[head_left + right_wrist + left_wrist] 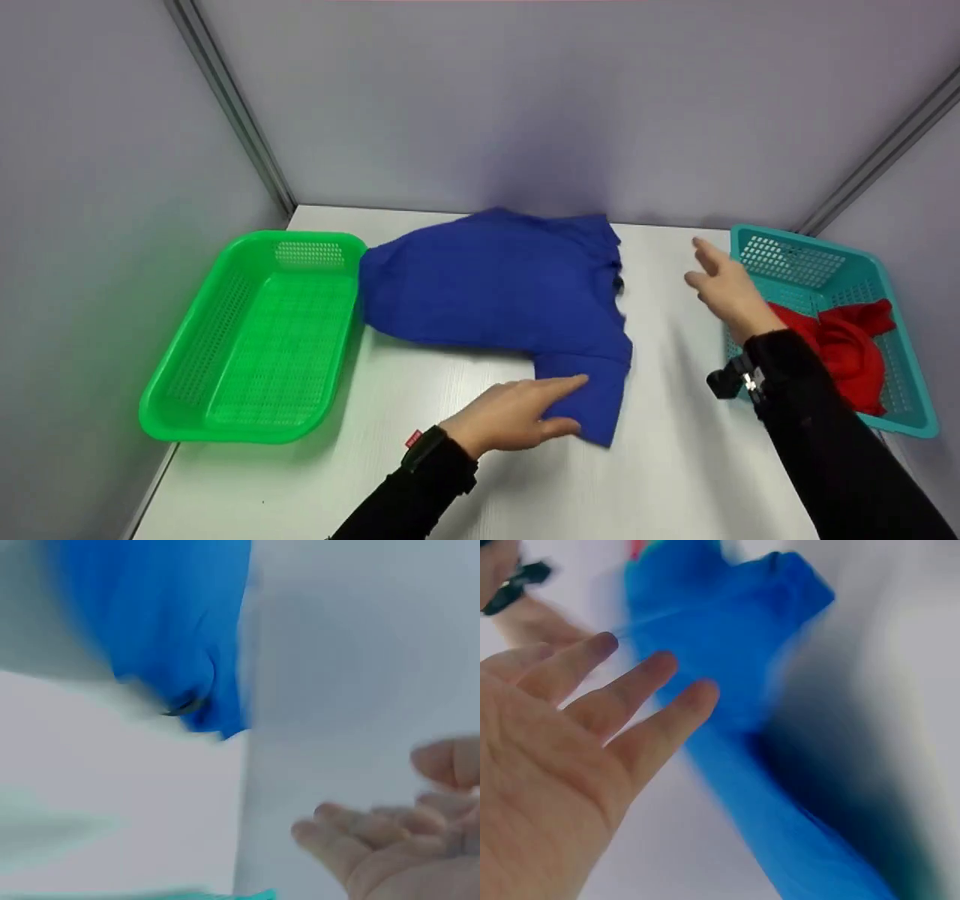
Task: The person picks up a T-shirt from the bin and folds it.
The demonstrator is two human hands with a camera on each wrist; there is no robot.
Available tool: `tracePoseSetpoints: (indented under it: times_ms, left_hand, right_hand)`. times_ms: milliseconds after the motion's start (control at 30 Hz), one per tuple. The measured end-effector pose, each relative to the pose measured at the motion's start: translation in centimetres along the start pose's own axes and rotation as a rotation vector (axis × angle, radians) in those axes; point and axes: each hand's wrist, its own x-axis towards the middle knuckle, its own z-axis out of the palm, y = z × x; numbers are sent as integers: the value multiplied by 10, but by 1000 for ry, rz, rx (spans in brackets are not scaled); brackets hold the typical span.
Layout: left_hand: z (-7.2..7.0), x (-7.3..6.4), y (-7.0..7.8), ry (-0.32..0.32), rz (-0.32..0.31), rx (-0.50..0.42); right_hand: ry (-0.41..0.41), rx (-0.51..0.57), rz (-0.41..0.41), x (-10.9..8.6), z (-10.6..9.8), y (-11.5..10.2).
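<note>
On the white table (300,491) over there, I've got a blue garment (480,289) between a green basket (277,345) and a teal basket (799,259). I see the left hand (514,416) over its near flap (600,401), fingers loosely extended; right hand (727,290), fingers relaxed too, beside the teal one.

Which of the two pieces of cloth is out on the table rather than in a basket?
The blue cloth, spread on the white table; the red cloth lies bunched in the teal basket.

Downward head view, closer wrist views, blue garment (480,289) in all.
</note>
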Motion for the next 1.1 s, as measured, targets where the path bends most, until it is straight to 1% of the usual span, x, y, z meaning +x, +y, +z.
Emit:
tracePoseSetpoints:
  times_ms: [33, 67, 167, 200, 267, 333, 400, 433, 467, 533, 633, 700, 767, 800, 867, 900, 933, 967, 1033, 1100]
  left_hand:
    - [7, 0, -9, 21, -10, 19]
    - [12, 0, -19, 60, -22, 51]
    - [19, -4, -53, 180, -66, 126]
    - [20, -7, -66, 214, -91, 143]
    - [23, -15, -90, 261, -167, 152]
    - [25, -24, -111, 284, -253, 126]
    - [28, -34, -127, 273, -344, 93]
    - [30, -38, -132, 263, -377, 81]
    - [31, -42, -137, 252, -402, 77]
    - [35, -47, -143, 236, -432, 78]
    - [39, -49, -146, 261, -422, 119]
    - [40, -48, -146, 311, -390, 167]
    - [40, -45, -143, 365, -342, 226]
    - [40, -42, -143, 382, -318, 256]
    - [40, -38, -142, 396, -265, 323]
    - [40, -37, -141, 386, -251, 339]
    - [40, -36, -142, 367, -245, 354]
    - [42, -36, -143, 344, -248, 367]
    - [46, -38, -147, 303, -292, 365]
    - [52, -43, -153, 295, -362, 374]
  right_hand:
    - [-10, -77, -26, -3, 7, 8]
    - [-30, -144, -52, -5, 15, 15]
    - [-86, -370, -159, -13, 43, 37]
    - [-107, -431, -194, -15, 53, 45]
    - [-168, -522, -262, -19, 75, 61]
    - [-243, -598, -311, -22, 96, 80]
    - [-301, -654, -334, -25, 114, 99]
    - [-315, -678, -336, -26, 121, 107]
    - [-312, -712, -344, -27, 127, 115]
    - [-259, -776, -357, -30, 132, 127]
    - [-134, -885, -408, -35, 132, 140]
    - [-40, -940, -470, -38, 130, 146]
    - [36, -983, -533, -41, 127, 151]
    - [67, -991, -565, -42, 126, 154]
    - [104, -964, -613, -43, 124, 158]
    - [105, -942, -625, -43, 123, 160]
    - [88, -918, -623, -43, 122, 161]
    - [52, -888, -606, -43, 121, 162]
    - [-65, -822, -536, -42, 120, 163]
    - [-166, -791, -449, -41, 119, 163]
